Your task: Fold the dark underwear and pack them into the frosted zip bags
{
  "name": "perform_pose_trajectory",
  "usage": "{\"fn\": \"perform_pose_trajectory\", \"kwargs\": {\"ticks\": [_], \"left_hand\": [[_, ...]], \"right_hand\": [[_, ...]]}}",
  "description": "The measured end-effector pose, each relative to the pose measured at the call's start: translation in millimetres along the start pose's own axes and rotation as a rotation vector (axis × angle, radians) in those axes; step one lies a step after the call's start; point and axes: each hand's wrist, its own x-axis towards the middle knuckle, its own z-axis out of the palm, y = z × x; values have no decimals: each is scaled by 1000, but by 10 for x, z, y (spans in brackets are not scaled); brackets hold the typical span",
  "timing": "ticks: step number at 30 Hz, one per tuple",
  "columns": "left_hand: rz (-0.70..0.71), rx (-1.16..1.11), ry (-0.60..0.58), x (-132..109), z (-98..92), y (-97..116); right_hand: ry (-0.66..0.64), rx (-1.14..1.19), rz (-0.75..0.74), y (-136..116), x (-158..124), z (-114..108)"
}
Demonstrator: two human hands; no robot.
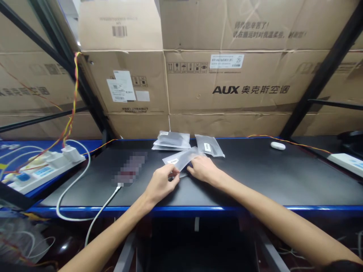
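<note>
A frosted plastic bag with a small white label is held tilted over the dark mat, between my two hands. My left hand pinches its near edge between thumb and fingers. At the bag's right end, my right hand is closed, its fingertips partly hidden behind the hand. A pale edge of something shows beneath the bag, too covered to name. Just behind lies a small stack of similar bags, labelled too. Another labelled bag rests flat to the right of that stack.
A pixelated phone-like object with a white cable lies left. White power strips stand at the far left and right. A small white case sits back right. Large cardboard boxes and black shelf posts close off the back.
</note>
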Motion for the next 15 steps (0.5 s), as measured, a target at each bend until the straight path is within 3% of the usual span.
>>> {"fn": "perform_pose_trajectory", "kwargs": {"ticks": [3, 9, 12, 15], "left_hand": [[-28, -10, 1, 1, -19, -5], [-85, -38, 21, 12, -90, 10], [-69, -52, 3, 11, -87, 6], [-36, -72, -26, 6, -66, -12]], "right_hand": [[-20, 30, -30, 21, -41, -42], [-162, 258, -351, 378, -311, -151], [-135, 218, -382, 410, -318, -106], [-85, 107, -364, 282, -202, -36]]}}
